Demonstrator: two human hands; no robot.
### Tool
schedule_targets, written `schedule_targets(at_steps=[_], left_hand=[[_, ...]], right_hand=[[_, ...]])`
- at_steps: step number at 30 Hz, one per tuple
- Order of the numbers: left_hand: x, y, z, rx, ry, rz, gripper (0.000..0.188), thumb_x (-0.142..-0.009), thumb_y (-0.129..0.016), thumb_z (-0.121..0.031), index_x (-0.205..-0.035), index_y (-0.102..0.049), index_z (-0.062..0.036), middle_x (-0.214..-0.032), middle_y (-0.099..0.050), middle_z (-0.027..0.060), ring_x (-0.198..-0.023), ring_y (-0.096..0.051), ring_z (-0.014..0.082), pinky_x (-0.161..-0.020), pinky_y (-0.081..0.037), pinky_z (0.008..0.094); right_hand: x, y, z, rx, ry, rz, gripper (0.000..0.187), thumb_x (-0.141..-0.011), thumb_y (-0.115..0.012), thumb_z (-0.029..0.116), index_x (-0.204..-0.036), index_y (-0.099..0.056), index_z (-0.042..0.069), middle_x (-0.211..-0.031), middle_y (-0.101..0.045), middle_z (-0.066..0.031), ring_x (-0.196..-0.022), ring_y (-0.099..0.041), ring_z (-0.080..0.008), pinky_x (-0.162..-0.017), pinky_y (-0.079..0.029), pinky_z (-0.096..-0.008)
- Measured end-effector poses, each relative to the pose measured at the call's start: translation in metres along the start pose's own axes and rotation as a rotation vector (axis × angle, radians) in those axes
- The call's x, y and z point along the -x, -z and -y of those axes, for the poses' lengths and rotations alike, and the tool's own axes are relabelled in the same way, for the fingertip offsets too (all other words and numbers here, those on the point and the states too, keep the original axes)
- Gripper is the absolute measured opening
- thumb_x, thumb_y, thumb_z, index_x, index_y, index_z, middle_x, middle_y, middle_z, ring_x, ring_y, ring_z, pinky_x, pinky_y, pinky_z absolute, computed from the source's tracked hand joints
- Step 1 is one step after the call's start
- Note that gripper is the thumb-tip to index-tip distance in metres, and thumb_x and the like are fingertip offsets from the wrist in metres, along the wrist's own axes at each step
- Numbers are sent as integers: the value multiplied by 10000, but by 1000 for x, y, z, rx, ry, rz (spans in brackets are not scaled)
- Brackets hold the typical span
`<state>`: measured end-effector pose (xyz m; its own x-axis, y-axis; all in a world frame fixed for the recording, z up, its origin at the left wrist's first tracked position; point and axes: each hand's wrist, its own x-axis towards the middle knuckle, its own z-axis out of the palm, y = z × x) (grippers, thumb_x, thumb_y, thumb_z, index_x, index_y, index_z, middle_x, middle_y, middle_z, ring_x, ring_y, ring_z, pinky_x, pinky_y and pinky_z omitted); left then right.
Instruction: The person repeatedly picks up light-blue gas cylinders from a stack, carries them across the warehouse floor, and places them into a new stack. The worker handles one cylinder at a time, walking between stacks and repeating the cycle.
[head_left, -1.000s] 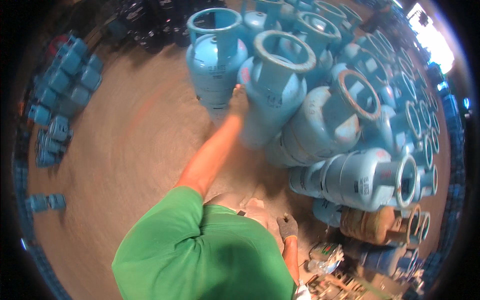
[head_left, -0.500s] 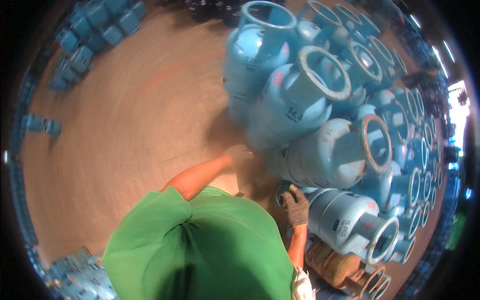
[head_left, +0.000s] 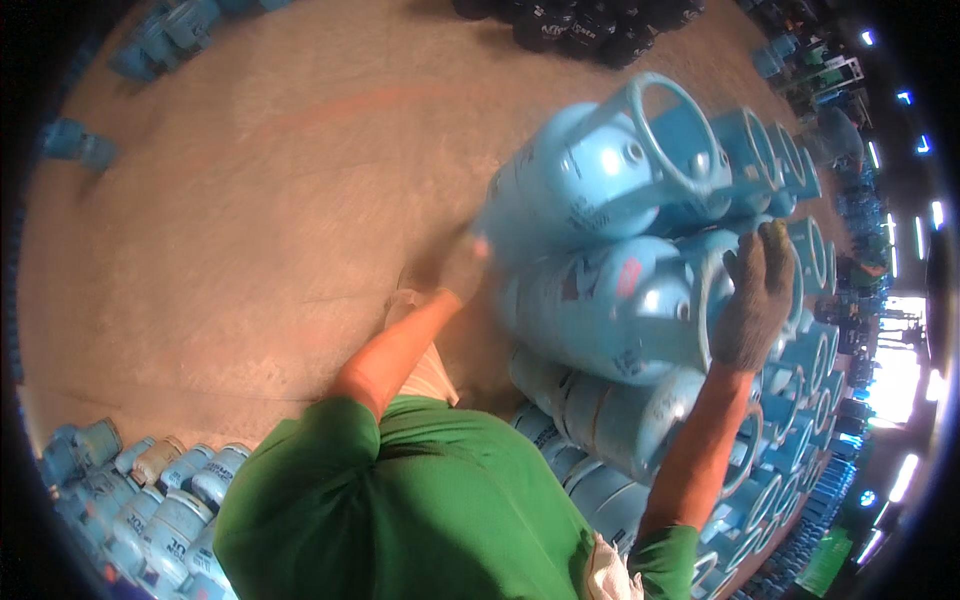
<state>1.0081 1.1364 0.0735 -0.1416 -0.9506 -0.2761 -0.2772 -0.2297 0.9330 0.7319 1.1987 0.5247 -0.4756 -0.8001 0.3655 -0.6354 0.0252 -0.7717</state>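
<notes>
In front of me to the right stand light blue gas cylinders with ring collars. My right hand (head_left: 757, 305), in a dark knitted glove, lies over the collar of the nearer large gas cylinder (head_left: 600, 295). Its fingers stretch upward, with the thumb side apart; whether the palm presses on the ring is hidden. My left hand (head_left: 465, 265), also gloved, is smeared by motion close to the lower end of that cylinder and of the farther gas cylinder (head_left: 570, 185). I cannot tell whether it touches either one.
Several more blue cylinders (head_left: 625, 420) crowd the right side, some tilted. Another cluster of cylinders (head_left: 165, 530) stands at the lower left. Dark cylinders (head_left: 580, 28) are grouped at the far edge. Brown floor (head_left: 240, 230) spreads to my left, with a few cylinders (head_left: 78, 147) beyond.
My right hand has gone from the foot of a low cylinder at the right up to a collar farther forward. The left hand stays low and is slightly farther forward. The view has turned.
</notes>
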Motion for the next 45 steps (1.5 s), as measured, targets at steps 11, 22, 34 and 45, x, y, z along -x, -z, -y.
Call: schedule_targets(at_steps=[11,22,34,45], left_hand=[[-257,-28,-132,259,-171,180,799,-1108,-498,-633,-1590,-525,4,-1544,-625,264,-1385,-629,426,-1152,-488,481],[-306,-46,51,312,158,279,886,-1001,-685,-704,-1556,-619,-16,-1487,-690,171,-1362,-641,319,-1165,-491,437],[-178,35,58,290,123,156,845,-1057,-600,-663,-1595,-556,-13,-1619,-535,197,-1478,-532,337,-1246,-405,490],[87,185,-169,83,-784,-432,808,-1108,-523,-626,-1631,-499,-10,-1739,-392,220,-1584,-433,354,-1320,-326,539]], right_hand=[[-234,-120,-104,403,-662,347,396,-986,-749,241,-1290,-689,-6,-930,-741,-116,-681,-748,-212,-555,-607,-351],[-234,-126,-101,545,-506,265,328,-986,-728,180,-1252,-727,-13,-898,-755,-111,-686,-746,-199,-599,-637,-359],[-113,-141,-9,617,-60,449,312,-916,-806,49,-1223,-758,19,-1004,-817,-149,-914,-789,-262,-845,-608,-405],[-26,-182,71,507,728,1048,160,-916,-692,191,-960,-822,108,-952,-811,-166,-929,-796,-414,-769,-619,-534]])
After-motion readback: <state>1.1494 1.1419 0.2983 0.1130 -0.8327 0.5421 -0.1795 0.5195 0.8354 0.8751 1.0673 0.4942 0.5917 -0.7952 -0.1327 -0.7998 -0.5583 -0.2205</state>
